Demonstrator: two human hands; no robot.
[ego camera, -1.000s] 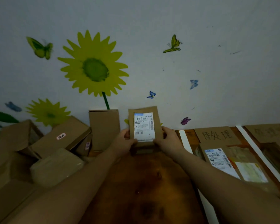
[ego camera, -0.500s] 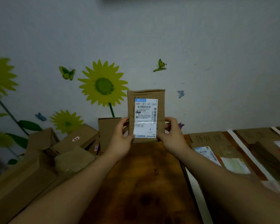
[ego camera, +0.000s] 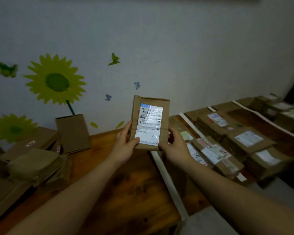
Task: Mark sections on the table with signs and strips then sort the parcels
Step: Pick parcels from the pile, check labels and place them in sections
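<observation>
One brown parcel (ego camera: 151,122), label (ego camera: 148,128) toward the wearer, was held upright above the table (ego camera: 129,192). Left hand (ego camera: 126,147) and right hand (ego camera: 174,147) each gripped a lower side. Step judged: sorting, label being read. Next: choose its section beyond the white strip (ego camera: 167,180).

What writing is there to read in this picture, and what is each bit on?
"661-": top of the white label on the held parcel; the rest is lost in glare.
"2": low on the same label.
Its fine print and barcodes: too small.
Labels on the sorted parcels at right: blurred.
Handwriting on the cardboard sign: too dim.
</observation>
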